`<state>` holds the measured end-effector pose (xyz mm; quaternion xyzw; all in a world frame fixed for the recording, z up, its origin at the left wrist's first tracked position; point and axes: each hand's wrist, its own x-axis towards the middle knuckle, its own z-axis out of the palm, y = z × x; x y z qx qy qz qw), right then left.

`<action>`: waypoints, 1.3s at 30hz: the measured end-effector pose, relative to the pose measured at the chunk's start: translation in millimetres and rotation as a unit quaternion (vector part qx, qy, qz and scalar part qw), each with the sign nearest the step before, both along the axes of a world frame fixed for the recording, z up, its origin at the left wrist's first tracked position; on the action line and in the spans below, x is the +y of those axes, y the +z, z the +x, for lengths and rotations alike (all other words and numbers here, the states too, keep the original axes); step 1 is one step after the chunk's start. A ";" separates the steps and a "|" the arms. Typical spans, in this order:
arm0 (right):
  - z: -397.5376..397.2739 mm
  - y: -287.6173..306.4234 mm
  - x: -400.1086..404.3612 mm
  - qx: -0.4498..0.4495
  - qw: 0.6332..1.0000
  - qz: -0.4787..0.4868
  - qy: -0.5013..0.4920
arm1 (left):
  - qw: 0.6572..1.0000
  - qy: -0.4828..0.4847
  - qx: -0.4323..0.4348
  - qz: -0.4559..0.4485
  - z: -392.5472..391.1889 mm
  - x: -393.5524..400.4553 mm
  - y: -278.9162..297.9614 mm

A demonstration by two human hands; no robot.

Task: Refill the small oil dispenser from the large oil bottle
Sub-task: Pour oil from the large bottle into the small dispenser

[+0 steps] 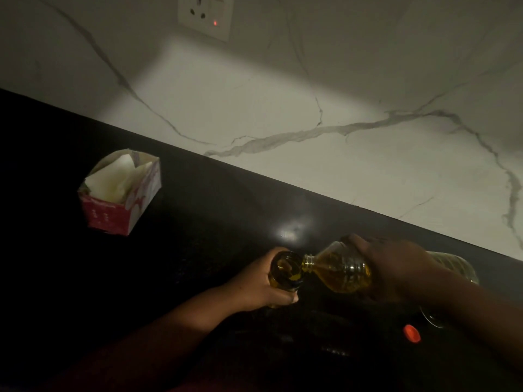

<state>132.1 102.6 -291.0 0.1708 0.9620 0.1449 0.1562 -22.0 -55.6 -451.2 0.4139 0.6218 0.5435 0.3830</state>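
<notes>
Item one: my left hand [261, 281] curls round the small oil dispenser [285, 271], upright on the black counter [198, 250]. Item two: my right hand [396, 264] grips the large oil bottle [339, 271], tipped, neck at the dispenser's mouth. Also: red cap [411, 333] nearby, tissue box [120, 192] well apart.

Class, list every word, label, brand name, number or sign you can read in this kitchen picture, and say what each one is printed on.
No text can be read.
Tissue box: white marks on its red side, too blurred to read.
Large oil bottle: no label shows.
Small oil dispenser: no print shows.
Red cap: plain.
Wall socket: only a red light, no lettering.
</notes>
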 end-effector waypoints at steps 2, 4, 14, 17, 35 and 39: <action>0.4 0.1 -0.1 -0.003 1.000 0.002 0.001 | 1.000 0.002 -0.001 0.004 0.0 -0.3 0.5; 0.8 0.2 0.1 -0.003 1.000 0.001 0.001 | 1.000 0.001 0.001 0.007 0.0 -0.6 1.0; -0.1 1.4 -1.0 -0.005 1.000 0.002 0.000 | 1.000 -0.005 -0.004 0.011 0.6 -1.1 3.7; -0.4 2.1 -2.4 -0.011 1.000 0.009 -0.001 | 1.000 0.001 0.002 0.013 0.8 -1.3 3.8; 0.9 0.6 2.1 -0.007 1.000 -0.007 0.005 | 1.000 0.006 0.007 0.003 1.2 1.5 -1.2; 0.6 1.2 0.8 -0.005 1.000 -0.001 0.006 | 1.000 0.005 0.003 0.010 0.3 1.3 -3.2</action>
